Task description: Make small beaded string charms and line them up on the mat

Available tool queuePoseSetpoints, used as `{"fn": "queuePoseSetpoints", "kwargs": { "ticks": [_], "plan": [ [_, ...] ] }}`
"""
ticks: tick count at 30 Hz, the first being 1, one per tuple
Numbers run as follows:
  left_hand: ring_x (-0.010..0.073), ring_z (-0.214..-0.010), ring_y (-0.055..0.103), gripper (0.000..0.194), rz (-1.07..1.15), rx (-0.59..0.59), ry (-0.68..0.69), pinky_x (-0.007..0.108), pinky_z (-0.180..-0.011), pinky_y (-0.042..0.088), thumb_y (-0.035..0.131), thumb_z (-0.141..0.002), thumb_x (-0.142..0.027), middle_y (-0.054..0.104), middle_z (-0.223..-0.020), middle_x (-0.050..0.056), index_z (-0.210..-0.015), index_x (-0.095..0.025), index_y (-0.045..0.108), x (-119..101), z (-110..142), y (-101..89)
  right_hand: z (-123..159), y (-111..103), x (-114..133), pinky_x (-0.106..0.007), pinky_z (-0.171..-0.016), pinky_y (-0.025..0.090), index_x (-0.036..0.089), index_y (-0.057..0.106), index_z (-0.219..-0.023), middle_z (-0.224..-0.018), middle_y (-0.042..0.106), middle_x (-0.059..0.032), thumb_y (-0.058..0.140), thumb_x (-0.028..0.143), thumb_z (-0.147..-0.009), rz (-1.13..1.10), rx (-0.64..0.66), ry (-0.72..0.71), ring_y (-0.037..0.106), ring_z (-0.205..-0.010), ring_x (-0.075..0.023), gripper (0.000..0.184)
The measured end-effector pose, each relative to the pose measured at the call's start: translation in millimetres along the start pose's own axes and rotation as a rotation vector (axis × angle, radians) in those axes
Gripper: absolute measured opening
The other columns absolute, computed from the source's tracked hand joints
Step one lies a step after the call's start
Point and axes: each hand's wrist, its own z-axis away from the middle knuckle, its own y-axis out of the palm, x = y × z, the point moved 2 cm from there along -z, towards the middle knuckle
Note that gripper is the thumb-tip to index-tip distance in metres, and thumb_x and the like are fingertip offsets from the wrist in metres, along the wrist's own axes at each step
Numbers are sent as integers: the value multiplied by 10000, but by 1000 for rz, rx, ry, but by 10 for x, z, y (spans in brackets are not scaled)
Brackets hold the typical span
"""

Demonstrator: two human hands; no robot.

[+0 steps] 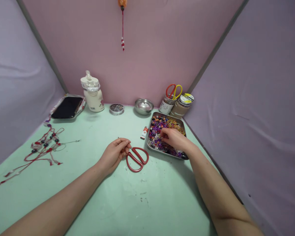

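While beaded cords point(46, 145) lie already strung at left, many loose beads point(154, 129) remain under the curled right hand point(171, 137) (left hand point(116, 152) pinched over scissors point(137, 160); both holds unclear).

The left hand point(115, 152) and the right hand point(174, 137) are bare, with slender fingers point(124, 143) (nail detail is too small to tell). Behind the left hand, the left wrist point(100, 169) is bare and narrow, widening evenly into a smooth, bare left forearm point(64, 200). Behind the right hand, the right wrist point(193, 149) is likewise bare. The right forearm point(211, 183) is bare and tapered, with a fold line point(232, 218) across it well back from the hand.
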Motion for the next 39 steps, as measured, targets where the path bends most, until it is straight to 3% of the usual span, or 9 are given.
{"fn": "queuePoseSetpoints", "kwargs": {
  "ticks": [5,10,12,15,20,24,32,39],
  "plan": [
    [66,-578,485,191,-9,3,5,202,-599,427,693,-738,-306,596,-716,2,-796,-147,606,-4,6,-2,0,-41,43,-238,-611,335,196,607,-780,-765,642,-5,617,147,-773,-3,-18,-34,556,-688,-141,51],
    [70,-573,487,196,-11,6,17,211,-604,432,703,-721,-309,596,-712,2,-791,-150,613,9,6,4,3,-97,52,-247,-606,348,188,602,-718,-739,628,-7,674,210,-760,5,-134,-14,535,-666,-141,87],
    [68,-569,482,201,-18,6,34,206,-597,425,707,-715,-315,598,-708,2,-790,-150,619,20,5,7,11,-118,118,-255,-629,374,191,614,-732,-743,631,-8,663,223,-773,-67,-207,-35,537,-674,-142,71],
    [66,-557,472,209,-37,7,64,198,-567,405,709,-711,-328,600,-699,3,-790,-152,627,37,10,12,17,-89,275,-264,-659,422,199,644,-812,-785,660,-13,642,251,-786,-348,-261,-45,562,-691,-142,57],
    [60,-539,462,200,-86,-5,135,185,-525,369,693,-732,-342,602,-689,1,-784,-159,630,54,31,23,-12,134,495,-272,-640,466,198,657,-839,-748,667,-4,679,301,-727,-881,-170,30,584,-658,-136,154],
    [61,-531,460,203,-163,2,188,186,-507,348,663,-765,-361,614,-694,7,-779,-161,626,52,51,37,-34,280,555,-288,-695,497,207,656,-820,-783,684,-5,732,314,-667,-1105,-139,69,621,-713,-142,201],
    [79,-542,485,205,-223,-6,216,203,-513,363,651,-765,-366,615,-685,6,-776,-164,616,28,86,70,-28,362,629,-304,-772,514,207,674,-836,-838,717,-19,746,274,-659,-1197,-73,69,661,-781,-156,202],
    [78,-545,482,205,-239,-16,222,208,-523,371,628,-776,-361,606,-685,-2,-791,-158,602,53,72,49,-28,399,627,-292,-736,514,197,672,-938,-908,729,-49,700,299,-730,-1212,-70,69,676,-773,-152,234]
  ]
}}
